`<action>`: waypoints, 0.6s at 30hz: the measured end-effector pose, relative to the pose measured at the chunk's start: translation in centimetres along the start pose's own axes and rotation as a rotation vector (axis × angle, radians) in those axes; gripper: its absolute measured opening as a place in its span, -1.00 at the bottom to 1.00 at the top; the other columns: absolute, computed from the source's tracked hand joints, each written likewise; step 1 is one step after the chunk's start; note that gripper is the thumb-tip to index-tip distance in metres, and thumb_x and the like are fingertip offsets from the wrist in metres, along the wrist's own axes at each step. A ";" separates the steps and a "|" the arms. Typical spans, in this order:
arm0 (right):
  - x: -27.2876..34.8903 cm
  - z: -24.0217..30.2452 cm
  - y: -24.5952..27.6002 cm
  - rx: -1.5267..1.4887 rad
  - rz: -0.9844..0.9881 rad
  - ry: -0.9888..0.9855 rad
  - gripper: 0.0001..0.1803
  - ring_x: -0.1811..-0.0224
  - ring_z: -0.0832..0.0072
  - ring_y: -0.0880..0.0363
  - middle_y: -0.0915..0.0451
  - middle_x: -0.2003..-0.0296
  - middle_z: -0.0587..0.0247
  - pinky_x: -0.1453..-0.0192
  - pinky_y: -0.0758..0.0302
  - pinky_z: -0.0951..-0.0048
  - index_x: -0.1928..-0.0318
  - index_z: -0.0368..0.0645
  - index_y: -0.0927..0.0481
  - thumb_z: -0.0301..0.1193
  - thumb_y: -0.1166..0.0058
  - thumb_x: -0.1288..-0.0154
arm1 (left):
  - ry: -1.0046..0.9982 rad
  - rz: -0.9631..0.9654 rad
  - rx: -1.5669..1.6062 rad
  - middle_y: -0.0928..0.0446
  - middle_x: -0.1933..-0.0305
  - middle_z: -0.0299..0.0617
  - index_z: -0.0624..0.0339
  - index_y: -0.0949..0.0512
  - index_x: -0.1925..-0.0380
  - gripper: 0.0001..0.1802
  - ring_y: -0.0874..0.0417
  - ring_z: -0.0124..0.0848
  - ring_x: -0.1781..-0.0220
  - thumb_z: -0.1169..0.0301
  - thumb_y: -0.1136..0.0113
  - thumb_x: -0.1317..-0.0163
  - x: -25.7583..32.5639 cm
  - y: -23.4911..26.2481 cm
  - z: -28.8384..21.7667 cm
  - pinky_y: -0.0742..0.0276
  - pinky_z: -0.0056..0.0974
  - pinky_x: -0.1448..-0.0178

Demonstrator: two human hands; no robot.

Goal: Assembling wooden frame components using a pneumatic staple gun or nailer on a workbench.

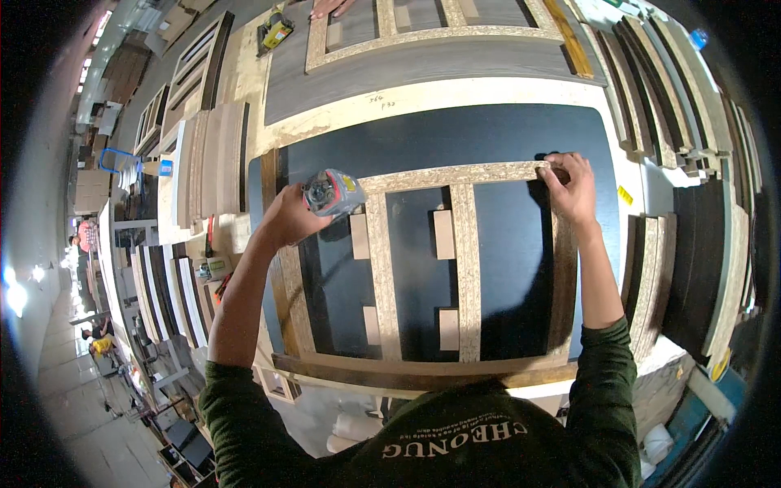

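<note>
My left hand (pixel 286 218) is closed round a grey nail gun (pixel 348 192) with a yellow label, held over the upper left corner of a particleboard frame. My right hand (pixel 574 192) grips the right end of the frame's far rail (pixel 464 173) at the corner, thumb on the near side. The frame lies on a large dark panel (pixel 521 126). Two upright strips, a left one (pixel 381 276) and a right one (pixel 466 276), run across it from far to near. Several small wooden blocks (pixel 443 234) sit against the strips.
Beyond lies a second frame (pixel 439 34) on a grey panel, with another person's hand (pixel 329 6) at its edge. A yellow-green nail gun (pixel 275 32) rests nearby. Stacked boards stand at the left (pixel 213 167) and right (pixel 691 260). A yellow piece (pixel 625 195) lies by the panel's right edge.
</note>
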State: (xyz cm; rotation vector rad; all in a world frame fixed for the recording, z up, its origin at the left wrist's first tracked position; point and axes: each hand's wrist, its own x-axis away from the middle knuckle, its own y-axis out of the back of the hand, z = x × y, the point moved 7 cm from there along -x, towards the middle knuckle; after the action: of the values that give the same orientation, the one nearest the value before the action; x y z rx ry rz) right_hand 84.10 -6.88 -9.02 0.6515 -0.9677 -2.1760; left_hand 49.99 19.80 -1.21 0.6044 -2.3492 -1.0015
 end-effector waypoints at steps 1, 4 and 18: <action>0.0 0.0 0.1 0.002 -0.004 -0.006 -0.76 0.17 0.24 -0.44 -0.55 0.30 0.22 0.00 -0.33 0.26 0.24 -0.10 -0.63 -0.27 -0.19 -0.08 | -0.006 0.005 -0.002 -0.65 0.40 -0.05 0.29 -0.59 0.36 -0.68 -0.69 -0.33 0.33 0.36 -0.37 0.15 0.0 -0.1 -0.2 -0.52 -0.24 0.23; -0.3 0.3 -0.1 -0.002 0.016 -0.030 -0.74 0.14 0.25 -0.45 -0.56 0.28 0.22 -0.04 -0.32 0.25 0.24 -0.09 -0.63 -0.26 -0.22 -0.07 | -0.080 -0.035 0.031 -0.65 0.39 -0.08 0.30 -0.58 0.33 -0.67 -0.68 -0.36 0.32 0.38 -0.36 0.13 0.1 0.0 -0.7 -0.51 -0.25 0.23; -0.2 -0.4 0.1 -0.008 0.009 -0.023 -0.71 0.08 0.20 -0.44 -0.56 0.23 0.21 -0.06 -0.32 0.23 0.21 -0.08 -0.63 -0.22 -0.20 -0.08 | -0.073 0.010 -0.025 -0.64 0.37 -0.09 0.33 -0.55 0.33 -0.65 -0.65 -0.42 0.32 0.41 -0.38 0.16 -0.9 -1.3 -0.4 -0.52 -0.29 0.22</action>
State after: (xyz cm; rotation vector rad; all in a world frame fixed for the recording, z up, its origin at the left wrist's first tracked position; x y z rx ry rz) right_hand 84.52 -6.95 -9.16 0.6190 -0.9713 -2.1825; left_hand 51.21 19.28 -2.21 0.5549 -2.3972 -1.0641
